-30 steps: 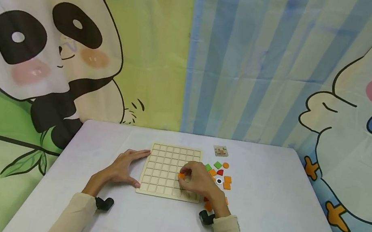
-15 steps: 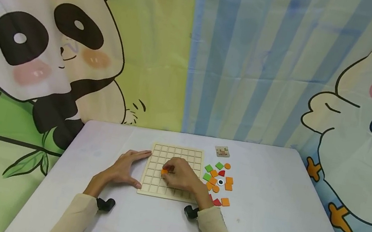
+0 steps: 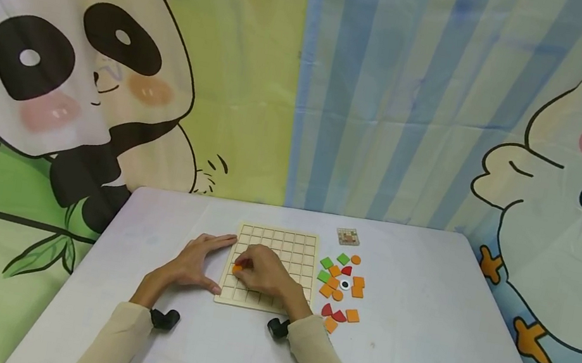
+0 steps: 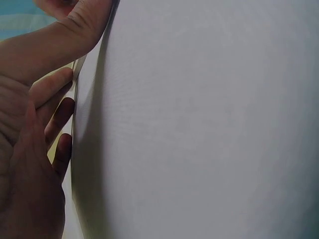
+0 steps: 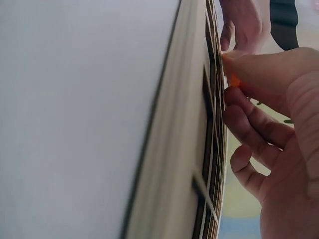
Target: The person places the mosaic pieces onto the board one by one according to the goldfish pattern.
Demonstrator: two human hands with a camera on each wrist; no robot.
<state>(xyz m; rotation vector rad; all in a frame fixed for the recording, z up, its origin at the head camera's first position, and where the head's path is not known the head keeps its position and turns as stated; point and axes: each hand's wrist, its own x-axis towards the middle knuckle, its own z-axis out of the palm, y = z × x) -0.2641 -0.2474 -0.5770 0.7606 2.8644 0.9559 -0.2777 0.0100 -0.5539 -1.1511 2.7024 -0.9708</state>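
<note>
A pale wooden grid board (image 3: 290, 255) with square cells lies on the white table. My right hand (image 3: 263, 271) is over its left half and pinches a small orange piece (image 3: 236, 269) between thumb and fingers, close over a cell. In the right wrist view the orange piece (image 5: 234, 79) shows between the thumb and fingertips, right at the grid. My left hand (image 3: 193, 263) rests at the board's left edge, thumb and fingers spread, fingertips touching the rim. In the left wrist view the left hand's fingers (image 4: 62, 114) lie along that edge.
Right of the board lie several loose pieces: orange squares (image 3: 358, 287), orange circles, green diamonds (image 3: 343, 259), red quarter-rounds (image 3: 339, 316) and a white ring-shaped piece with a dark centre (image 3: 345, 285). A small patterned card (image 3: 348, 236) is behind them.
My right hand has moved left across the board with the orange piece, from its right side to its left columns. The left hand has stayed at the edge.
</note>
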